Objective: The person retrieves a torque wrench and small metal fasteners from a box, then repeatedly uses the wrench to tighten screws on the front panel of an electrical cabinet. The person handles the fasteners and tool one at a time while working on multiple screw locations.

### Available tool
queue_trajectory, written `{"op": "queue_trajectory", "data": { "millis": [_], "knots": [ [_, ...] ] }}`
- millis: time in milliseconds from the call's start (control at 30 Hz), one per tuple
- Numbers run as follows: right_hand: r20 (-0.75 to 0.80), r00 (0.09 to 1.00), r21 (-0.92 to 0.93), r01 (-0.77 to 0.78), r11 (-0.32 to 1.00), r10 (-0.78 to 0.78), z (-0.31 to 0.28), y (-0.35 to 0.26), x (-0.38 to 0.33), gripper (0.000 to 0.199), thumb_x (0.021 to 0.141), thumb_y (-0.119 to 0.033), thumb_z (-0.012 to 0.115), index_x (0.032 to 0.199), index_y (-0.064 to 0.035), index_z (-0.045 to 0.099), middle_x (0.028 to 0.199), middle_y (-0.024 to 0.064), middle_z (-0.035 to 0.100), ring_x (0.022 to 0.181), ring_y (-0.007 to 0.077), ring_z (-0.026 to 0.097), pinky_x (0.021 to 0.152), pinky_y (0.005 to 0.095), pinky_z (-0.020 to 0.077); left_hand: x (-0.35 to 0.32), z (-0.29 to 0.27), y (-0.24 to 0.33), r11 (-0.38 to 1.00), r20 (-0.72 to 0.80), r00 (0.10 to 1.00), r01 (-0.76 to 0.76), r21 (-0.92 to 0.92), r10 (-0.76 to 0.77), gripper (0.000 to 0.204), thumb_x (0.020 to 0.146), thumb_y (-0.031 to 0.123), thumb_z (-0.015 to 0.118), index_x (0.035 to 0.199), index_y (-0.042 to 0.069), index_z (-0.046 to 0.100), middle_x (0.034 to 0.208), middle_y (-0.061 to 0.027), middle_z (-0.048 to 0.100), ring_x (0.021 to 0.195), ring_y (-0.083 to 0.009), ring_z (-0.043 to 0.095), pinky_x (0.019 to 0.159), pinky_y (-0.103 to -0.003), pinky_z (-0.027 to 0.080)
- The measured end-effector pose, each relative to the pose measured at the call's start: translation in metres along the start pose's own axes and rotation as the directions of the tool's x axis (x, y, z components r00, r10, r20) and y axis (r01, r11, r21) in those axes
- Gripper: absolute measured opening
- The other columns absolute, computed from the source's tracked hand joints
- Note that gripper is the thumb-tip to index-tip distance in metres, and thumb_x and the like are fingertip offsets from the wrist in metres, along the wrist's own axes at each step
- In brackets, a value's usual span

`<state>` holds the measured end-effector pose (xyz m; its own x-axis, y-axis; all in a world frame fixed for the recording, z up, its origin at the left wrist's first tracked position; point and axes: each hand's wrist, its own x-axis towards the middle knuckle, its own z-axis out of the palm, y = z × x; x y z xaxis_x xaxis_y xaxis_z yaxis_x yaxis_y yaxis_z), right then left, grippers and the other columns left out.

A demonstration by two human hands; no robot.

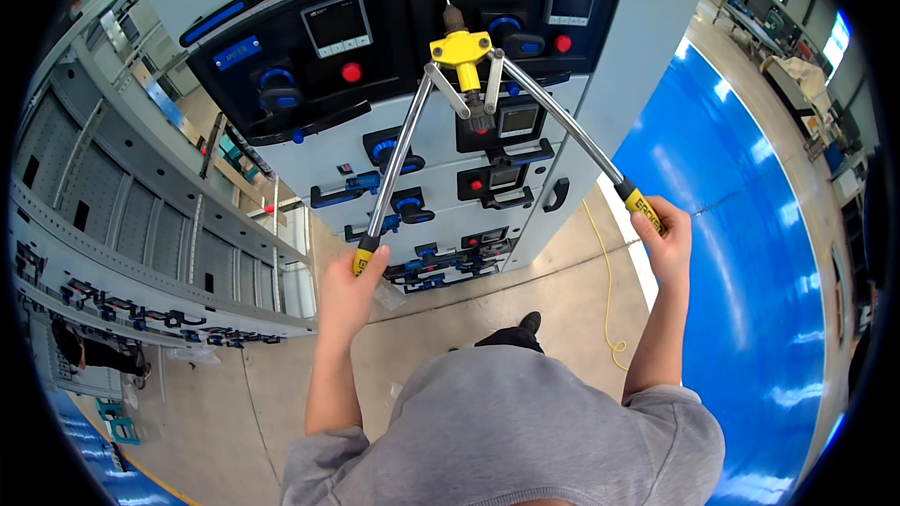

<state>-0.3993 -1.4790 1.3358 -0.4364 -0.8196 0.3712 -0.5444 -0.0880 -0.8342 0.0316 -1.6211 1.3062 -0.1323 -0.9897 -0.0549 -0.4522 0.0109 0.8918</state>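
Workshop floor: bare concrete underfoot, a glossy blue floor strip [750,225] to my right, and an open grey rack frame [141,215] to my left. Directly ahead stands a grey switchgear cabinet [647,28] with black drawer fronts, small digital meters, red pushbuttons and blue rotary handles.

Head view, tool: I hold a two-handled lever riveter [461,52] with a yellow head, nose pointed up toward the top drawer panel [487,0]. Its chrome arms are spread wide apart. Whether the nose actually touches the panel cannot be told from here.

Head view, hands: my left hand [349,292] is wrapped fully shut around the yellow-and-black grip of the left arm. My right hand [667,239] is closed the same way around the right grip, fingers curled tight.

Hazards, as I judge them:
- Uneven force on the two arms could tilt the nose off its axis, scratching the panel or setting the fastener crooked.
- The head sits near a meter [570,0] and a red pushbutton [562,43]; a slip could strike either.
- A yellow cable [607,290] lies on the floor near my foot; stepping back could snag it.
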Motion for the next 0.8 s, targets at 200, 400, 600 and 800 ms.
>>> {"op": "queue_trajectory", "data": {
  "millis": [200,400,600,800],
  "knots": [
    [-0.027,0.999,-0.086,0.023,0.996,-0.026,-0.005,-0.018,-0.006,0.036,0.091,-0.031,0.078,0.097,0.0041,0.071,0.068,-0.0016,0.053,0.062,0.0064,0.042,0.055,0.0267,0.0297,-0.008,0.001,0.003,1.0,0.007,1.0,0.012,-0.028,-0.012,0.053,0.097,0.045,0.07,0.072,0.0,0.056,0.059,-0.0003,0.045,0.058,-0.0104,0.039,0.052,-0.034,0.032],
    [-0.049,0.998,-0.04,0.045,0.998,-0.047,-0.009,-0.017,-0.01,0.039,0.091,-0.032,0.079,0.1,0.0056,0.072,0.069,-0.0018,0.053,0.063,0.0065,0.042,0.055,0.0265,0.0301,-0.013,-0.003,0.008,1.0,-0.007,1.0,-0.026,0.006,0.026,0.053,0.098,0.046,0.07,0.074,0.0,0.057,0.059,-0.0001,0.046,0.059,-0.0102,0.039,0.053,-0.033,0.032],
    [-0.018,1.0,0.005,-0.015,1.0,0.016,-0.019,-0.036,0.003,0.037,0.092,-0.03,0.078,0.1,0.0059,0.071,0.072,-0.0026,0.053,0.065,0.006,0.043,0.056,0.0266,0.0307,-0.008,-0.016,0.043,1.0,0.064,0.998,0.01,-0.024,-0.008,0.051,0.1,0.043,0.067,0.075,0.001,0.053,0.061,0.0012,0.043,0.06,-0.0095,0.037,0.054,-0.033,0.033],
    [0.031,0.997,0.022,-0.068,0.997,0.068,-0.026,-0.054,-0.002,0.04,0.092,-0.033,0.078,0.098,0.0063,0.07,0.071,-0.0033,0.051,0.066,0.0057,0.042,0.056,0.0262,0.0298,-0.014,-0.023,0.042,0.999,0.117,0.993,0.017,-0.039,-0.013,0.052,0.101,0.043,0.066,0.074,0.002,0.05,0.062,0.0012,0.039,0.061,-0.0101,0.035,0.055,-0.033,0.033]
  ]
}}
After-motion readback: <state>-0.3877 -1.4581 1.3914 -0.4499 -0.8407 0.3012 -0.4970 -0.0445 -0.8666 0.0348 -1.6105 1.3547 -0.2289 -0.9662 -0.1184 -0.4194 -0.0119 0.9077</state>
